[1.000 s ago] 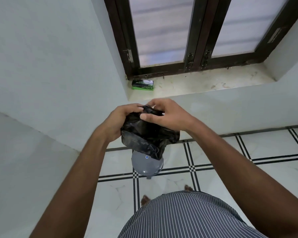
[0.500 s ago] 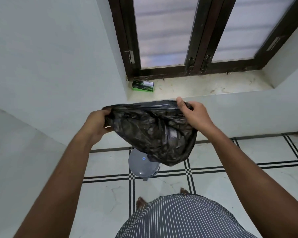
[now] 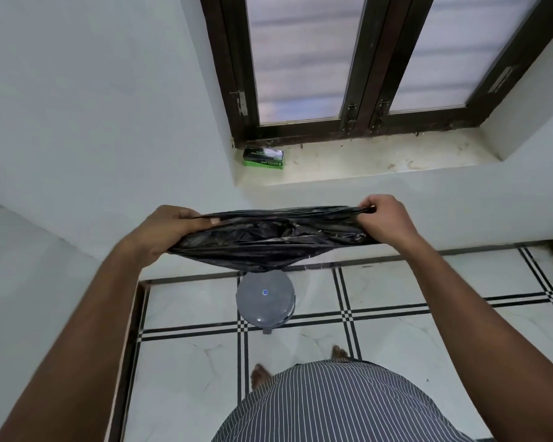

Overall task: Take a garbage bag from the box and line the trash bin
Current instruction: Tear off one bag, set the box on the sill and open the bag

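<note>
A black garbage bag [image 3: 268, 240] hangs stretched wide between both hands at chest height. My left hand [image 3: 166, 231] grips its left edge, thumb laid on top. My right hand [image 3: 385, 218] pinches the right edge in curled fingers. Below the bag, on the floor, stands a small round grey trash bin [image 3: 265, 298] with its lid closed; the bag's lowest fold covers the bin's far rim. The green and black garbage bag box [image 3: 263, 157] lies on the left end of the window sill [image 3: 380, 164].
White walls close in on the left and ahead, under the sill. A dark-framed window [image 3: 361, 59] stands above the sill. The floor [image 3: 396, 339] is white tile with black lines. My bare feet [image 3: 259, 376] stand just behind the bin.
The bag was a crumpled bunch between both hands a second ago. My hands have moved apart to the left and right, pulling it out wide and flat. The view has tilted down slightly.
</note>
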`<state>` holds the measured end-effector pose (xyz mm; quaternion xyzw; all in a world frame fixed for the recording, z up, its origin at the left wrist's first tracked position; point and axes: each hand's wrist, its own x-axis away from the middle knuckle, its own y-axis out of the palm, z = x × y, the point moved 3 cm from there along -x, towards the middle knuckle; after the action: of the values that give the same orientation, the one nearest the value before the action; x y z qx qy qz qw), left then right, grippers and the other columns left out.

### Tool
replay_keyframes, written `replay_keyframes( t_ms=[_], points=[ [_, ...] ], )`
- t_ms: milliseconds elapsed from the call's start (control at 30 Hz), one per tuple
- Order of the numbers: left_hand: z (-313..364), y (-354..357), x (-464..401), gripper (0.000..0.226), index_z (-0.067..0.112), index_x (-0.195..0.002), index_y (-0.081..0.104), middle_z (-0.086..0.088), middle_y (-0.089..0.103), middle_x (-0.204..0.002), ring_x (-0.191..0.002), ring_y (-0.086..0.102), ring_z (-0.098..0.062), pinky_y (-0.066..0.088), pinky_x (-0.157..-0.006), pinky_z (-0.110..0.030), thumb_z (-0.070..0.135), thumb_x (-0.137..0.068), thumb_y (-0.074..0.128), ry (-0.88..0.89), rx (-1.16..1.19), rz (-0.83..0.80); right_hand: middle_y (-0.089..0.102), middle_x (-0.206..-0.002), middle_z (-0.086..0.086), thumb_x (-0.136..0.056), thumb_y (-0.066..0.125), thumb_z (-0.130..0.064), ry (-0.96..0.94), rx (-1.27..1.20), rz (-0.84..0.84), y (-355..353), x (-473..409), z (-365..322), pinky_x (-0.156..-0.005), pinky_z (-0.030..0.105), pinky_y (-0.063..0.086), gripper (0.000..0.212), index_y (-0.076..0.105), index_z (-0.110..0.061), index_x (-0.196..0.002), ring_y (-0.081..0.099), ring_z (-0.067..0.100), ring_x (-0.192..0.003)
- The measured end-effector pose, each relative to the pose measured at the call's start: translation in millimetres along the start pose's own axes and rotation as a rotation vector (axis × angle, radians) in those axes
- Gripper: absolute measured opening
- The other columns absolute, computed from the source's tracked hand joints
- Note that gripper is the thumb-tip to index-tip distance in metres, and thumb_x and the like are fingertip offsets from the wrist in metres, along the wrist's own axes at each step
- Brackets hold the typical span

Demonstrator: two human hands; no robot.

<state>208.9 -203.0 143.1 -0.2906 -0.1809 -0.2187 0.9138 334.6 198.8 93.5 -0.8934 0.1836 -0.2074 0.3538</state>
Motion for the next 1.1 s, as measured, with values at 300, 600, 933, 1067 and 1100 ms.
replay_keyframes(
  t_ms=[300, 600, 933, 1067, 1100],
  points=[
    [10, 33, 10, 0.042, 0.007, -0.121, 0.078, -0.014, 0.081, -0.116, -0.108, 0.079, -0.032, 0.058, -0.102, -0.043, 0.039, -0.093, 0.08, -0.072, 0.279, -0.257, 0.081, -0.12, 0.022, -0.1, 0.078, -0.018, 0.108, -0.626, -0.731, 45, 47, -65, -0.102, 0.046, 0.062, 0.025, 0.077, -0.002, -0.119, 0.079, 0.037, -0.108],
    [39, -50, 6, 0.041, 0.007, -0.109, 0.071, -0.025, 0.074, -0.105, -0.095, 0.07, -0.045, 0.056, -0.082, -0.046, 0.035, -0.08, 0.061, 0.158, -0.73, 0.518, 0.074, -0.098, 0.001, -0.092, 0.066, -0.026, -0.074, 0.392, 0.112, 9, 29, -113, -0.074, 0.033, 0.058, 0.03, 0.077, -0.021, -0.119, 0.07, 0.025, -0.088],
    [-71, 9, -12, 0.027, 0.01, -0.091, 0.068, -0.019, 0.076, -0.092, -0.083, 0.076, -0.039, 0.056, -0.066, -0.037, 0.028, -0.105, 0.054, 0.086, -0.779, -0.017, 0.073, -0.095, 0.003, -0.093, 0.079, -0.055, -0.066, 0.397, -0.61, 118, 72, -25, -0.068, 0.031, 0.048, 0.042, 0.073, -0.018, -0.112, 0.073, 0.03, -0.09],
    [-107, -5, -9, 0.022, 0.004, -0.084, 0.07, -0.02, 0.073, -0.082, -0.068, 0.074, -0.035, 0.058, -0.052, -0.035, 0.014, -0.083, 0.05, -0.16, -0.519, -0.019, 0.065, -0.077, 0.0, -0.097, 0.074, -0.059, 0.084, -0.179, -0.504, 127, 70, 5, -0.063, 0.03, 0.045, 0.043, 0.084, -0.017, -0.096, 0.059, 0.02, -0.073],
    [-103, -12, -10, 0.027, 0.006, -0.08, 0.07, -0.02, 0.074, -0.081, -0.072, 0.074, -0.037, 0.059, -0.057, -0.036, 0.021, -0.073, 0.048, -0.118, -0.559, 0.076, 0.065, -0.074, -0.003, -0.102, 0.07, -0.054, 0.104, -0.254, -0.376, 120, 65, 1, -0.064, 0.029, 0.043, 0.042, 0.084, -0.015, -0.093, 0.059, 0.02, -0.074]
  ],
)
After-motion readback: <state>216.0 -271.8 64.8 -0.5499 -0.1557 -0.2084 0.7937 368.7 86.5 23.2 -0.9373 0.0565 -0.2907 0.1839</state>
